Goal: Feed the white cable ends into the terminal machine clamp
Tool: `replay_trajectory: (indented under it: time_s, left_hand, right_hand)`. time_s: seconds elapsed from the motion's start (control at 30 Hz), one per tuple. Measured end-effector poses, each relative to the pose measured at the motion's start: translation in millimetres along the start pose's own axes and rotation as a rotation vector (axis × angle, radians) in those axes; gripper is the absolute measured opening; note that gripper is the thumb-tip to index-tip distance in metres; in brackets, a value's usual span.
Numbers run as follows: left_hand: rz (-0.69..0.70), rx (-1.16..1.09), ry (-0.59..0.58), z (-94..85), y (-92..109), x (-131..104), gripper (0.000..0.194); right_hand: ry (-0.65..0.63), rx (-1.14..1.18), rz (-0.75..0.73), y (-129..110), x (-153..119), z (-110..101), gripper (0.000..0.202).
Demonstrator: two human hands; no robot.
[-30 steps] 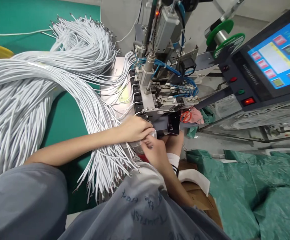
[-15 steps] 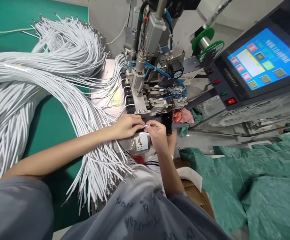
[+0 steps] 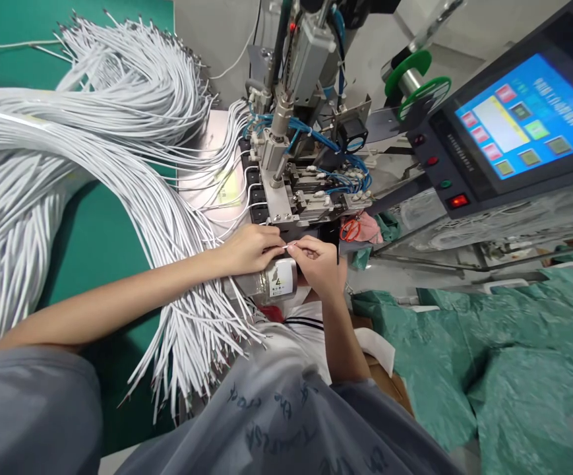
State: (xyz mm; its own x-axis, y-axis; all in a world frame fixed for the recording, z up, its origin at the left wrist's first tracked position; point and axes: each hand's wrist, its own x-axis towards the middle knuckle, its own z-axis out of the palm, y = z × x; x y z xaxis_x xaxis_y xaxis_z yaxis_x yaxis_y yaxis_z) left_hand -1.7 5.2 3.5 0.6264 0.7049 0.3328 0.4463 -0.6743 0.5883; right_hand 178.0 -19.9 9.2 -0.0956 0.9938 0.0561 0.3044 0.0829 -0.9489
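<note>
My left hand (image 3: 254, 249) pinches the end of a white cable (image 3: 286, 247) just in front of the machine (image 3: 286, 158). Against that same end, the thumb and fingers of my right hand (image 3: 318, 262) are pressed together. The fingertips of both hands nearly meet, and the fine detail between them is too small to make out. Below them lies a clear packet with a white label (image 3: 281, 278). A thick bundle of white cables (image 3: 132, 178) passes beneath my left forearm. Several cables run into black blocks at the machine's left side.
A control panel with a blue screen (image 3: 528, 119) stands at the right, beside a green-rimmed spool (image 3: 409, 82). Orange-handled scissors (image 3: 350, 229) lie right of the machine. Green plastic sheeting (image 3: 528, 343) covers the lower right. The table (image 3: 113, 231) is green.
My right hand has turned and shifted slightly right, its fingers now more bent over the cable end. My left hand has barely moved. The whole view has shifted a little.
</note>
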Motion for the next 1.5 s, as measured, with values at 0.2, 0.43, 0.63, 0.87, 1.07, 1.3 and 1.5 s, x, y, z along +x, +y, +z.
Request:
replay_trajectory:
  time_s: [0.2, 0.43, 0.63, 0.87, 1.07, 1.3, 1.5]
  left_hand:
    - [-0.069, -0.167, 0.083, -0.1, 1.1, 1.2, 0.020]
    - [-0.066, -0.160, -0.008, -3.5, -0.5, 1.3, 0.022]
    - [-0.058, -0.184, 0.046, -3.9, 2.3, 2.1, 0.023]
    - [0.003, -0.146, 0.208, 1.2, 1.2, 1.2, 0.022]
    - [0.066, -0.070, 0.223, 1.4, -0.7, 0.0, 0.022]
    - [0.072, -0.123, 0.250, 4.2, -1.2, -0.1, 0.018]
    - [-0.038, -0.288, 0.274, 3.8, 6.8, 1.2, 0.025]
  right_hand:
    - [0.010, 0.093, -0.020, -3.6, 0.4, 0.1, 0.012]
    - [0.014, 0.136, -0.021, -9.2, 2.5, 1.4, 0.010]
    - [0.038, 0.142, -0.060, -12.4, 1.4, 3.2, 0.009]
    - [0.117, 0.048, 0.040, -24.9, -5.8, 4.2, 0.014]
    - [0.170, -0.170, 0.011, -30.5, -10.1, 6.9, 0.018]
    - [0.087, -0.212, -0.016, -28.3, -8.6, 4.0, 0.019]
    - [0.209, 0.006, -0.095, -10.4, -9.0, 21.5, 0.024]
